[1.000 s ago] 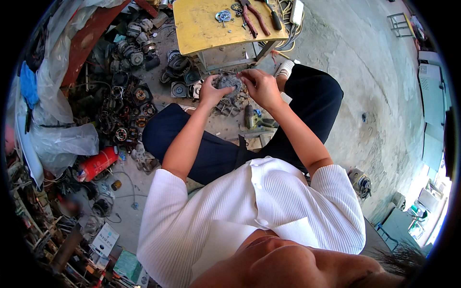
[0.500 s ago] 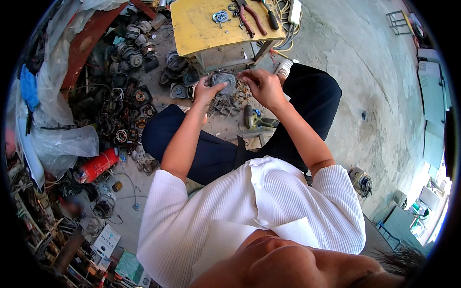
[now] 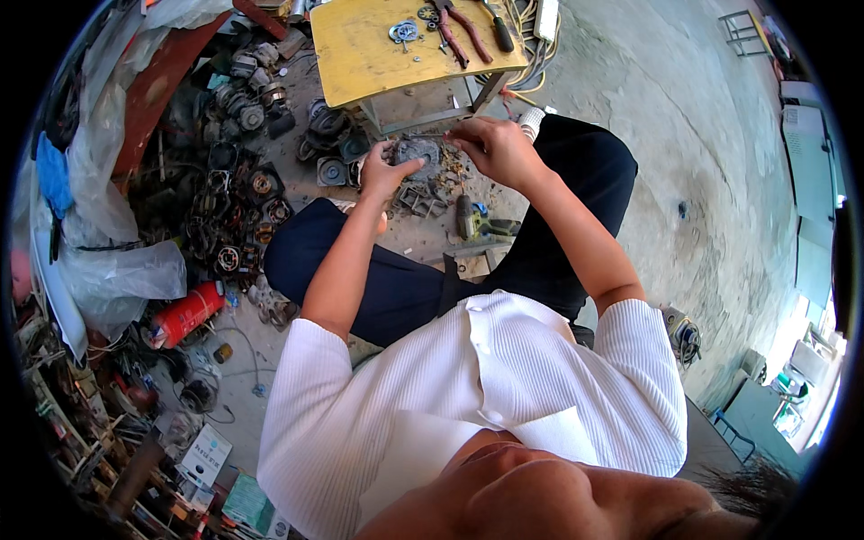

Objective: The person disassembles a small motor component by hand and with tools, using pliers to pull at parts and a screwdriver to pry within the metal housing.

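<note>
My left hand (image 3: 382, 173) grips a grey, roughly round metal part (image 3: 419, 157), like a motor end cover, with the thumb resting on its upper face. Just right of the part, my right hand (image 3: 493, 151) is closed in a pinch, fingertips near the part's edge. What the pinch holds, if anything, is too small to make out. Below the hands, grey square metal frames (image 3: 421, 200) lie on the ground beside small brownish scraps. A green-and-black cordless drill (image 3: 484, 221) lies between my legs.
A yellow low table (image 3: 378, 58) stands ahead, bearing red-handled pliers (image 3: 457, 38), a screwdriver (image 3: 500, 31) and a small bluish metal part (image 3: 404, 31). Old motor parts (image 3: 225, 193) pile up on the left, near a red cylinder (image 3: 187, 314). A power strip (image 3: 545, 18) lies beyond the table.
My right hand has lifted slightly and its forearm has swung outward to the right. The left hand keeps its grip on the metal part. The view has shifted a little.
</note>
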Demonstrator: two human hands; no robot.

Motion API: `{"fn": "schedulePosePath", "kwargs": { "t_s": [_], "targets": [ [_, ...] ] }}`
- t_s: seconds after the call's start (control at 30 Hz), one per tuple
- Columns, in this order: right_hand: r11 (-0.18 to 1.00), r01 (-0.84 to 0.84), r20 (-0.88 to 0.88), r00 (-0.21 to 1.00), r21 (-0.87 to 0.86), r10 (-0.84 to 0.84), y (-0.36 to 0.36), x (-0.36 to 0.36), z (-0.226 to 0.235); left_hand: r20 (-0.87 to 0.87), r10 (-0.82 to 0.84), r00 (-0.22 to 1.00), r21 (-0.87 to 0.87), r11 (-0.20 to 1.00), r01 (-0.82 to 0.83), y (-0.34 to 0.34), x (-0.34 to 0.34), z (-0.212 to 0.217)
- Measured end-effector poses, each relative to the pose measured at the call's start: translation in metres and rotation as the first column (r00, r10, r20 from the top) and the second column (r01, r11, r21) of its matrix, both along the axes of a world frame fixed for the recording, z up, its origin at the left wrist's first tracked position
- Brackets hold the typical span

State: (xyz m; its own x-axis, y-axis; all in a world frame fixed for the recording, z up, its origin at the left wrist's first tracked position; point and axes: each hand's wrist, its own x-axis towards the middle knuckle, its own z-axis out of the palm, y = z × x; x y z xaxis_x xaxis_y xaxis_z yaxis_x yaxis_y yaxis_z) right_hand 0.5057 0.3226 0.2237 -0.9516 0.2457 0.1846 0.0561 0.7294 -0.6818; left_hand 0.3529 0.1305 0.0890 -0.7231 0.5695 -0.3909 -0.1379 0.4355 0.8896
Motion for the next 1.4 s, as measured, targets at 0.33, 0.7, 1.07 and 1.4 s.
{"fn": "schedulePosePath", "kwargs": {
  "t_s": [0.33, 0.7, 1.07, 1.4],
  "targets": [
    [0.660, 0.375, 0.309, 0.925, -0.651, -0.221, -0.007, -0.004, -0.042, 0.063, -0.160, 0.985, -0.117, 0.979, 0.166, 0.006, -0.003, 0.021],
    [0.864, 0.353, 0.099, 0.935, -0.360, -0.341, -0.025, 0.023, 0.005, -0.170, -0.154, 0.973, -0.155, 0.980, 0.128, 0.003, -0.005, 0.013],
    [0.942, 0.312, -0.148, 0.933, -0.123, -0.328, -0.030, 0.005, -0.019, -0.402, -0.193, 0.895, -0.158, 0.978, 0.139, 0.007, 0.008, 0.037],
    [0.942, 0.325, -0.114, 0.936, -0.089, -0.334, -0.038, 0.018, 0.000, -0.523, -0.227, 0.821, -0.240, 0.964, 0.113, 0.007, 0.007, 0.044]
  ]
}}
